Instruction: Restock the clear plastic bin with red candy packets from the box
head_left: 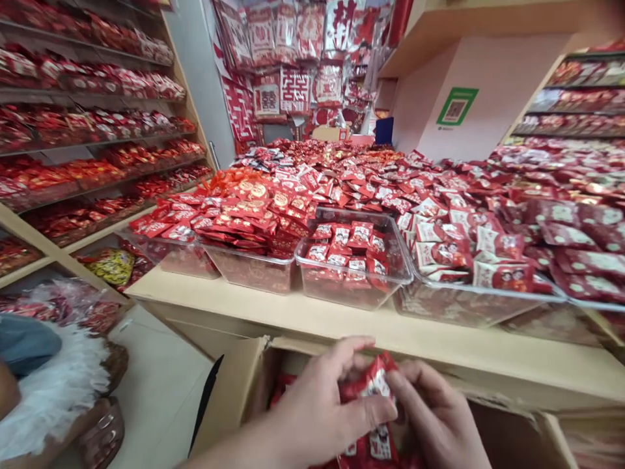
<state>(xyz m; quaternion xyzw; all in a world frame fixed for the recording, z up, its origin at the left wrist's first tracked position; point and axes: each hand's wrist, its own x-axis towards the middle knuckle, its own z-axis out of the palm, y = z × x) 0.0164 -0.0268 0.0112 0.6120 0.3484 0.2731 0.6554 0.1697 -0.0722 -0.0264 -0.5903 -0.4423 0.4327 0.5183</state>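
mostly red packets (351, 176) on a wooden counter (273, 306)

Two hands are counted at the bottom of the view: one left hand (325, 410) and one right hand (439, 417). One red packet (368, 391) is held between them. Along the front edge of the wooden counter (342, 319), four clear plastic bins (354, 290) are counted, and a fifth bin (581, 319) is partly seen at the right corner. One cardboard box (224, 397) is seen below that edge. One green QR code sign (454, 107) is counted on the pillar. About five shelves are counted on the left shelving unit (97, 137), and three on the right shelving unit (571, 98). The loose red packets (342, 189) on the counter are too many to be counted.
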